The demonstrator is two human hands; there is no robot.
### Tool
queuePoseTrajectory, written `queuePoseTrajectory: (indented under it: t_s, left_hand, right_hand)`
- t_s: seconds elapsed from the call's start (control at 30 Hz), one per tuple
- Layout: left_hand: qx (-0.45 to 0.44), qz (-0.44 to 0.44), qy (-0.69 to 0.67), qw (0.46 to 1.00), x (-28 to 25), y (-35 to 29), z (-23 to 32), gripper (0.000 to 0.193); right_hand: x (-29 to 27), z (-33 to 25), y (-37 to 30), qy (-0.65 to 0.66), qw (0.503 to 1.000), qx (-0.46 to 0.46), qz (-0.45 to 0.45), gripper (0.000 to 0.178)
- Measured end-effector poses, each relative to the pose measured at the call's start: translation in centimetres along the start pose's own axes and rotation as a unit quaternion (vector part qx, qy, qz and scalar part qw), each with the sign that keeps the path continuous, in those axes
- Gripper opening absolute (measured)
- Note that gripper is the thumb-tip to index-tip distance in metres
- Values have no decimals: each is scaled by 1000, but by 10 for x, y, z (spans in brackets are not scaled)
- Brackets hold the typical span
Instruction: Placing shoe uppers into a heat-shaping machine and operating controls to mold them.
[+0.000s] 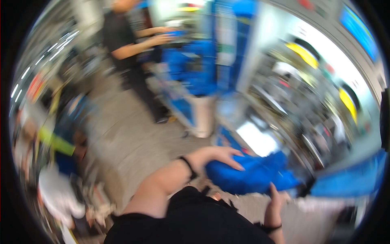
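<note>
Blurred floor point(126, 134) beside machine point(298, 101); our left hand point(225, 156) and right hand point(277, 200) clasp blue bundle point(254, 175): looks soft, light, best supported at both ends, we reckon.

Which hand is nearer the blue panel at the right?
Right. The right hand is at the near edge of the blue bundle, left of the blue panel; the left hand is farther off, toward the bundle's left end.

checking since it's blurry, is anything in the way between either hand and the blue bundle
Nothing visible: the left hand lies against the left part of the blue bundle, the right hand at its near edge. Blur hides the exact contact.
</note>
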State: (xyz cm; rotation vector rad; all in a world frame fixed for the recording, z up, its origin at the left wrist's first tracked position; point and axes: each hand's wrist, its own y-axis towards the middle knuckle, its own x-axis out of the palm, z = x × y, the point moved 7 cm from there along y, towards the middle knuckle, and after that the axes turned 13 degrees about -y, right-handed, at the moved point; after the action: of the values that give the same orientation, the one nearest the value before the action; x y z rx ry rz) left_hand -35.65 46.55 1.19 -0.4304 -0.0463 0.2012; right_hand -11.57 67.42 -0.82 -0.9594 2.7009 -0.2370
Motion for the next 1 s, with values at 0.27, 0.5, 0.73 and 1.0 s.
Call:
queuePoseTrajectory:
  t_s: [0.27, 0.5, 0.73, 1.0]
  left_hand:
    - [-65, -81, -10, 994, -58, 133, 44, 72]
    - [116, 83, 334, 932, -120, 266, 89, 48]
    - [189, 89, 329, 921, -130, 263, 93, 53]
    - [254, -91, 36, 962, -72, 147, 136, 14]
  right_hand:
    - [-5, -44, 57, 27, 992, 20, 119, 43]
    - [5, -23, 135, 82, 981, 65, 164, 53]
    - [-28, 8, 121, 159, 947, 34, 277, 46]
    - [-51, -62, 38, 354, 854, -70, 375, 42]
